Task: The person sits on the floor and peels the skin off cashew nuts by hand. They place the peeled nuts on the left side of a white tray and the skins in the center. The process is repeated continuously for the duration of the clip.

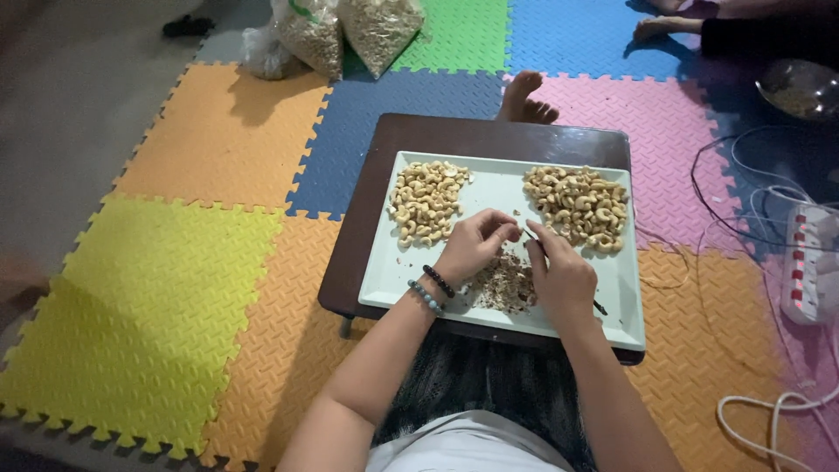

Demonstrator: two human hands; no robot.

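Coloured foam mats (175,297) cover the floor, padding it for sitting. On them stands a low dark worktop (350,253) over the person's lap, bringing a white tray (498,188) within easy reach. Two cashew heaps are kept apart on the tray, one at 11 o'clock (426,201) and one at 1 o'clock (578,206). A pile of brown skins (503,284) lies at 6 o'clock, directly under the hands. The left hand (472,247) pinches a single nut (509,231) at its fingertips at the tray's centre; the right hand (561,278) is closed around a thin dark tool (535,242) whose tip meets it. The nut is mostly hidden and the tool's blade hard to make out. Bags (345,31) at 12 o'clock are cut off by the frame.
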